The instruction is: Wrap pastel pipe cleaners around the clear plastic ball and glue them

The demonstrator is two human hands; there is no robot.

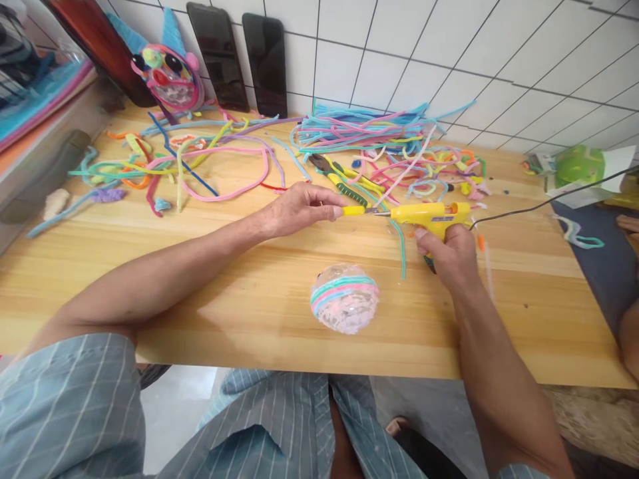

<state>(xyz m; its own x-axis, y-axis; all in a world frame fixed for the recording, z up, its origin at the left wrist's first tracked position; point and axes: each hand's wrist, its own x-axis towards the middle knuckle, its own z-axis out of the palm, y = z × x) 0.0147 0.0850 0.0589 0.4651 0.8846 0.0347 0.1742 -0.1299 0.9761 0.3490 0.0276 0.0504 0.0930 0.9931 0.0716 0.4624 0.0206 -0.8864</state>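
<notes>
My right hand (448, 254) is closed around the grip of a yellow glue gun (430, 215), whose nozzle points left. My left hand (298, 209) pinches a short yellow pipe-cleaner piece (353, 211) and holds its end at the nozzle tip. A green pipe cleaner (401, 246) hangs down beneath the gun. On the wooden table (210, 293), in front of both hands, rests a clear ball (344, 298) wrapped with green, blue and pink pipe-cleaner bands.
Several loose coloured pipe cleaners (359, 133) lie across the back of the table, with yellow-handled pliers (339, 183) among them. A pipe-cleaner clown face (167, 70) and two dark phones (244, 60) lean on the tiled wall. The gun's black cord (549, 203) runs right, past a green ball (579, 166).
</notes>
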